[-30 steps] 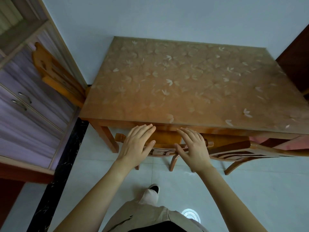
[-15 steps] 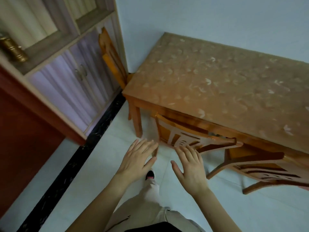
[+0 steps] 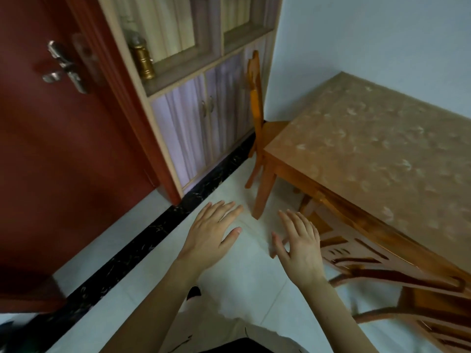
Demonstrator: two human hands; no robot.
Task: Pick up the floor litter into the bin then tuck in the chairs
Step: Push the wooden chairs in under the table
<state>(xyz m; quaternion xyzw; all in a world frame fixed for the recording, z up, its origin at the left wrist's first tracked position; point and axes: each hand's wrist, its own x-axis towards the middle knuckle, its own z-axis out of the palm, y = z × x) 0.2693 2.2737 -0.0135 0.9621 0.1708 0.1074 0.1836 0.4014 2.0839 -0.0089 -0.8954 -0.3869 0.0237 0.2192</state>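
Head view is filled at 5 to 7 o'clock by two forearms. The left hand point(image 3: 211, 238) and the right hand point(image 3: 298, 245) are held flat over the pale floor point(image 3: 242, 289), fingers straight and spread, nothing gripped and nothing touched. No litter and no bin can be seen, so the chairs are judged to be the step in hand. Trouble is most likely at the end chair point(image 3: 256, 103), seen at 12 to 1 o'clock. It is wedged between the cabinet point(image 3: 193, 123) and the short end of the table point(image 3: 369, 154), so a skewed push could drive its front leg against the table leg or knock its tall back into the cabinet doors. Fingers could also be pinched if the back is gripped where it meets the table edge. This chair is of orange-brown wood, upright, its seat partly showing beyond the table end, so it is judged not fully tucked. At 4 o'clock the near chair point(image 3: 356, 253) is seen pushed under the long side, its slatted back close against the table rail. Another chair back point(image 3: 433, 324) lies at 5 o'clock, blurred. A red door point(image 3: 63, 149) is seen at 9 o'clock.
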